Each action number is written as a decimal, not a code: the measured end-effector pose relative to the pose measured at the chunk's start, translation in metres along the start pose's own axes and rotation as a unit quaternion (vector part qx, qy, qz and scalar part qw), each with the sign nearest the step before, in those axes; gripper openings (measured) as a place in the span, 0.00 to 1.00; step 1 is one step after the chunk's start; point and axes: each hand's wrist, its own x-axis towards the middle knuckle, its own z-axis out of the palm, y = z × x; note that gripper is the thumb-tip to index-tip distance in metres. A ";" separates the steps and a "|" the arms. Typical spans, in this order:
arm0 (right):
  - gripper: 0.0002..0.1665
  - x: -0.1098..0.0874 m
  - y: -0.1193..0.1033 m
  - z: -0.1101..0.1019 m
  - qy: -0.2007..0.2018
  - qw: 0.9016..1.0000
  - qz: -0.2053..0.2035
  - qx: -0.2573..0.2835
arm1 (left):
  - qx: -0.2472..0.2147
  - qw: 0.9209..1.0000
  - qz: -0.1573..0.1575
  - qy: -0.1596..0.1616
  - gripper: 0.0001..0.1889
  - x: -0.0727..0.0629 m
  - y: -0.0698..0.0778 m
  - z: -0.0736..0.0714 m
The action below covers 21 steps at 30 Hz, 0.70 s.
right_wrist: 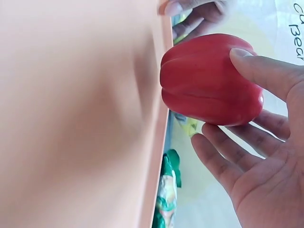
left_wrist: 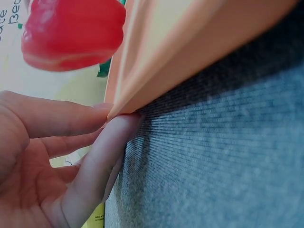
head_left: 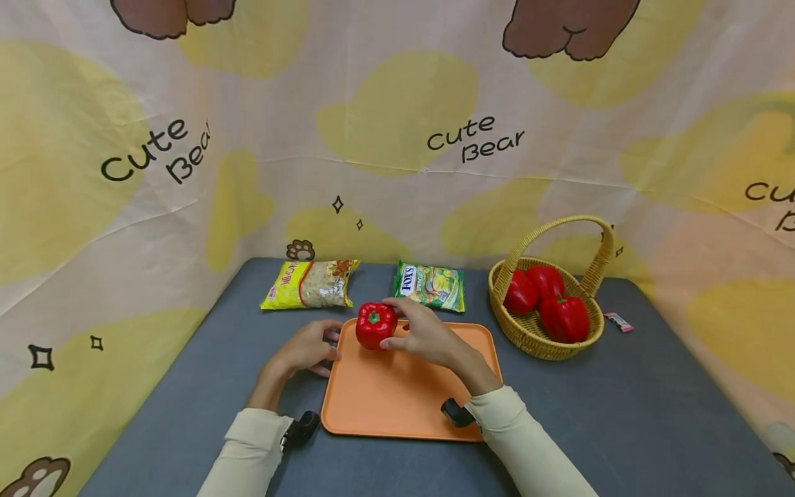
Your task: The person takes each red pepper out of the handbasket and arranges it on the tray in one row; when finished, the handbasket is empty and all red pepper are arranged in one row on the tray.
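Observation:
My right hand [head_left: 428, 336] holds a red bell pepper [head_left: 375, 326] over the back left part of an orange tray [head_left: 404, 400]. In the right wrist view the thumb presses one side of the pepper [right_wrist: 209, 78] and the fingers curve under the other; its underside hangs above the tray's surface. The left hand [head_left: 310, 347] is at the tray's left edge. Seen from the left wrist, its thumb and a finger pinch the tray's rim [left_wrist: 156, 80], with the other fingers curled behind.
A yellow wicker basket [head_left: 528, 342] with several red bell peppers [head_left: 564, 319] stands at the right. Behind the tray lie a yellow snack bag [head_left: 310, 284] and a green Fox's candy bag [head_left: 430, 286]. A small pink-and-white packet [head_left: 619, 322] lies beside the basket. A printed cloth hangs behind the grey table.

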 end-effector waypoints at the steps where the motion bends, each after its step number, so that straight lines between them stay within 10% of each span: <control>1: 0.45 0.001 0.000 0.002 -0.002 1.000 0.000 0.004 | 0.003 1.000 -0.001 0.001 0.34 0.000 0.000 0.000; 21: 0.45 0.015 0.003 0.017 -0.009 1.000 0.011 0.017 | 0.000 1.000 0.006 -0.003 0.34 0.000 0.001 -0.001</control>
